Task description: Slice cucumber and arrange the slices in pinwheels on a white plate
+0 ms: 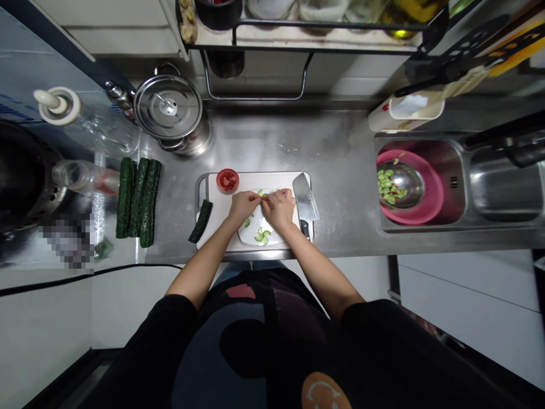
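Over a white plate (255, 221) on the white cutting board (221, 217), my left hand (244, 205) and my right hand (279, 209) meet at the fingertips. Both pinch closed beside green cucumber slices at the plate's far side; what they hold is too small to make out. More cucumber slices (262, 235) are fanned out at the plate's near side. A small red dish (227, 180) with red contents sits at the board's far left. Left of my hands lies a cut piece of cucumber (201, 221). A cleaver (305, 199) rests along the board's right side.
Several whole cucumbers (138, 199) lie at the left, near a glass jar (87, 176). Behind them stands a lidded steel pot (168, 108). At the right, the sink (457, 193) holds a pink basin (432, 199) with a metal bowl of green pieces. A rack hangs above.
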Demonstrator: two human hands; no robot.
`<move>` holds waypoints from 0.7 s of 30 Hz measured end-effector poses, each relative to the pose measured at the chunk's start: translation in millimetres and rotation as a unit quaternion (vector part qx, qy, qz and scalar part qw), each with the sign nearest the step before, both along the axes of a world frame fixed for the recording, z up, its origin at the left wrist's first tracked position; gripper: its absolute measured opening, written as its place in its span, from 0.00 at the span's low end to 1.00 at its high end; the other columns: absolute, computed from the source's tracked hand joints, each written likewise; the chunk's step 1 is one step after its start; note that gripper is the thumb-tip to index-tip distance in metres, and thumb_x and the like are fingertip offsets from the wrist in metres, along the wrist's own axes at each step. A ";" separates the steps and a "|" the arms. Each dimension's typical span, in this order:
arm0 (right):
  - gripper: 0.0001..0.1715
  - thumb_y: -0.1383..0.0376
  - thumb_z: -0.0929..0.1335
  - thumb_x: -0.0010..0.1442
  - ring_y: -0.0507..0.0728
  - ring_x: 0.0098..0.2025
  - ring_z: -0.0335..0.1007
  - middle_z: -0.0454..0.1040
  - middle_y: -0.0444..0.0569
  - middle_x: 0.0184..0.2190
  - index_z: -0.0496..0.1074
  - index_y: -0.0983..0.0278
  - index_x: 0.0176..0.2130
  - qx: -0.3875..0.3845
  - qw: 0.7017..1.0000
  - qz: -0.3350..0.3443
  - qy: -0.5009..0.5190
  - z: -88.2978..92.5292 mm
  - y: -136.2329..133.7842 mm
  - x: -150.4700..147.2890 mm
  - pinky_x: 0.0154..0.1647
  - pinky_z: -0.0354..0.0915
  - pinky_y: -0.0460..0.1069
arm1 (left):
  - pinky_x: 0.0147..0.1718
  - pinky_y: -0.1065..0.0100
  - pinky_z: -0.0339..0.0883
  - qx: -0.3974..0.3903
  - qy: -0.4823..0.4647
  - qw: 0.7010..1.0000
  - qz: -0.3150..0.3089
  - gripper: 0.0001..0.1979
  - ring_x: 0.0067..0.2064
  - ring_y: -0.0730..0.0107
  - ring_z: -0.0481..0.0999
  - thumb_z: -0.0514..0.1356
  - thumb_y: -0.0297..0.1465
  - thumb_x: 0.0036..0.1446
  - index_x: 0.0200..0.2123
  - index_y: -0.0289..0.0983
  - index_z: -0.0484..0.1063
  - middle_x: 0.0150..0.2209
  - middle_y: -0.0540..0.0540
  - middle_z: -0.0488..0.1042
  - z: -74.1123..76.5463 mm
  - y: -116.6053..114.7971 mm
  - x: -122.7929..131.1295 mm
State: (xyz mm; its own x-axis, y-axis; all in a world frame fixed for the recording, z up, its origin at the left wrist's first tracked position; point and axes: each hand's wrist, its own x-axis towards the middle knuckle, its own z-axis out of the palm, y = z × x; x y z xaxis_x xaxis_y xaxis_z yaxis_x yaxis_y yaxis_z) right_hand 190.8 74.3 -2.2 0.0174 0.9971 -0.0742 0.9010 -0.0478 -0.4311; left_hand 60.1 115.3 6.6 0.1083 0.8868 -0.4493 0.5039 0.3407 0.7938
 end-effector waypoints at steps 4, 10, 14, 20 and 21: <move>0.14 0.61 0.63 0.63 0.66 0.48 0.54 0.74 0.56 0.37 0.77 0.61 0.36 -0.005 1.000 0.002 0.003 1.9 -0.1 -0.3 0.40 0.52 0.56 | 0.32 0.71 0.67 0.006 0.004 1.000 -0.006 0.06 0.32 0.68 0.77 0.61 0.27 0.48 0.25 0.38 0.79 0.28 0.49 0.80 0.2 0.6 -0.5; 0.13 0.61 0.64 0.62 0.65 0.47 0.55 0.75 0.54 0.36 0.77 0.60 0.35 -0.003 1.000 -0.004 0.014 1.4 -0.6 -0.3 0.38 0.51 0.55 | 0.31 0.71 0.66 0.007 0.014 1.000 -0.011 0.06 0.32 0.67 0.77 0.61 0.27 0.48 0.24 0.38 0.78 0.26 0.50 0.79 0.1 1.5 -0.3; 0.12 0.61 0.65 0.62 0.65 0.47 0.56 0.76 0.54 0.37 0.77 0.60 0.35 0.009 1.000 -0.003 0.021 1.3 -0.7 0.8 0.38 0.51 0.55 | 0.32 0.70 0.66 0.008 0.017 1.000 -0.014 0.06 0.31 0.67 0.77 0.61 0.28 0.48 0.23 0.38 0.78 0.25 0.50 0.79 0.2 1.7 -0.8; 0.11 0.61 0.65 0.62 0.65 0.48 0.56 0.76 0.54 0.38 0.78 0.59 0.37 -0.020 1.000 -0.009 0.006 4.5 -0.8 3.3 0.39 0.51 0.55 | 0.31 0.70 0.66 0.002 0.012 1.000 -0.014 0.06 0.31 0.67 0.77 0.61 0.28 0.48 0.24 0.38 0.78 0.26 0.49 0.79 -0.9 2.1 -1.1; 0.11 0.61 0.65 0.61 0.65 0.48 0.57 0.76 0.53 0.38 0.78 0.59 0.37 -0.023 1.000 -0.012 0.008 4.7 -0.9 3.7 0.39 0.52 0.55 | 0.31 0.70 0.66 0.001 0.010 1.000 -0.013 0.06 0.31 0.67 0.77 0.61 0.28 0.47 0.24 0.38 0.78 0.26 0.49 0.79 -1.3 2.3 -1.0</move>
State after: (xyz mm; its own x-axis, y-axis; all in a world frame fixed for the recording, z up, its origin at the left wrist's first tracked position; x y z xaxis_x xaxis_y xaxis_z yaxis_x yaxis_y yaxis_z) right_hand 194.5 73.4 2.5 0.0400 0.9919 -0.1209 0.8927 -0.0898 -0.4415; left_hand 59.1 117.6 5.4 0.1226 0.8844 -0.4503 0.5285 0.3259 0.7839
